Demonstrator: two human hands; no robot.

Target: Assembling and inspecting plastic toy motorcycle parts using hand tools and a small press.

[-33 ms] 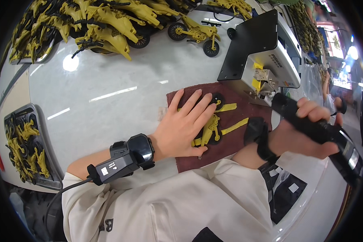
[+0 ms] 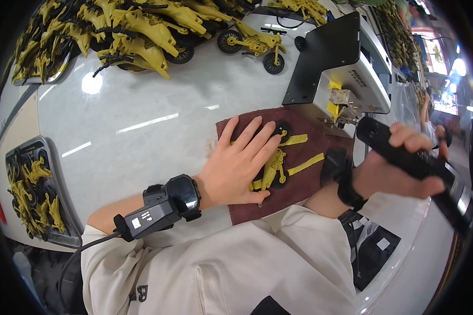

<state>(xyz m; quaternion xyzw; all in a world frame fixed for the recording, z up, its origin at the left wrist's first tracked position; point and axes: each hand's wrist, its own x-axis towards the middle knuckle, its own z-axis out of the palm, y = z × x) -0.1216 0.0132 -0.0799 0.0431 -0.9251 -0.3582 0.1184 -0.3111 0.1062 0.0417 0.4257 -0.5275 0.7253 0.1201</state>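
My left hand (image 2: 237, 167) lies flat with fingers spread over part of a small yellow and black toy motorcycle (image 2: 275, 167). The motorcycle rests on a dark red cloth (image 2: 298, 191), with strips of yellow tape stuck around it. My right hand (image 2: 391, 173) is wrapped round a thick black electric screwdriver (image 2: 386, 140). The screwdriver's tip points at the outlet of a silver and black screw feeder (image 2: 333, 81); whether it touches or carries a screw is too small to tell.
A big heap of yellow toy motorcycles (image 2: 136, 31) fills the far left. One motorcycle (image 2: 257, 43) stands apart beside the feeder. Several more lie in a metal tray (image 2: 63, 194) at the left edge. A cable (image 2: 71, 262) trails from my left wrist device.
My right hand and the screwdriver have shifted slightly right. My left hand and the motorcycle under it stay in place.
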